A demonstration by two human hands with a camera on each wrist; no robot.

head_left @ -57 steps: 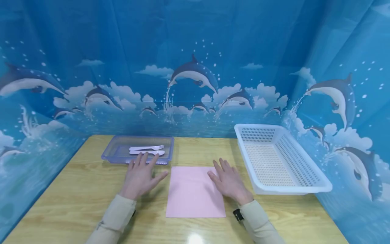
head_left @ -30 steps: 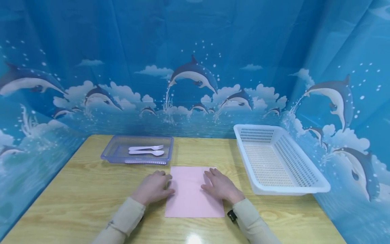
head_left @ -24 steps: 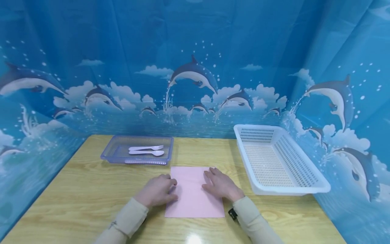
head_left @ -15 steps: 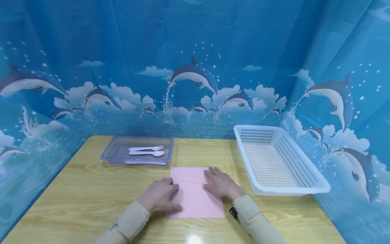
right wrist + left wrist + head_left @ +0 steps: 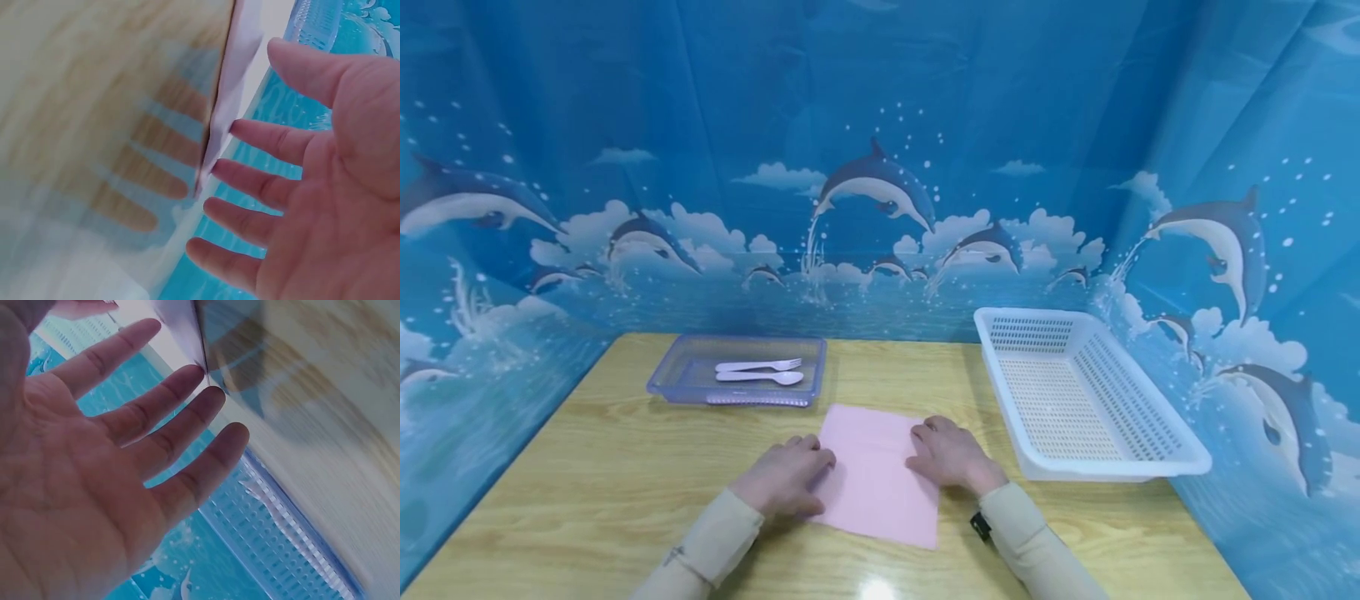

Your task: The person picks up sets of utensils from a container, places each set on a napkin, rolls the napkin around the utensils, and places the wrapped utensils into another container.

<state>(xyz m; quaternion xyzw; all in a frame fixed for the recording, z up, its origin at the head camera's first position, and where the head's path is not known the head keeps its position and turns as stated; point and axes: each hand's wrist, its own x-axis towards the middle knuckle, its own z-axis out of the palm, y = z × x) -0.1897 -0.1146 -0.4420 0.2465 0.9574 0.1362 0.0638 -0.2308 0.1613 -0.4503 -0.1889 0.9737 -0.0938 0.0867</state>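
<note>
A thin pink square sheet (image 5: 877, 479), like a napkin, lies on the table, turned slightly askew. My left hand (image 5: 786, 477) rests at its left edge, fingertips touching it in the head view. The left wrist view shows this palm (image 5: 81, 487) with fingers stretched out and spread. At the sheet's far right corner is my right hand (image 5: 951, 454). In the right wrist view its fairly straight fingers (image 5: 265, 140) reach the edge of the pink sheet (image 5: 220, 119). Neither hand visibly pinches it.
A clear purple tray (image 5: 658, 385) at the back left holds a pale fork (image 5: 756, 365) and a pale spoon (image 5: 760, 377). On the right stands a white perforated basket (image 5: 1075, 400). A blue dolphin-print curtain (image 5: 880, 75) hangs behind the wooden table (image 5: 595, 467).
My left hand has come from beside the tray to the sheet's left edge. The sheet has turned slightly clockwise between the hands. My right hand has shifted little.
</note>
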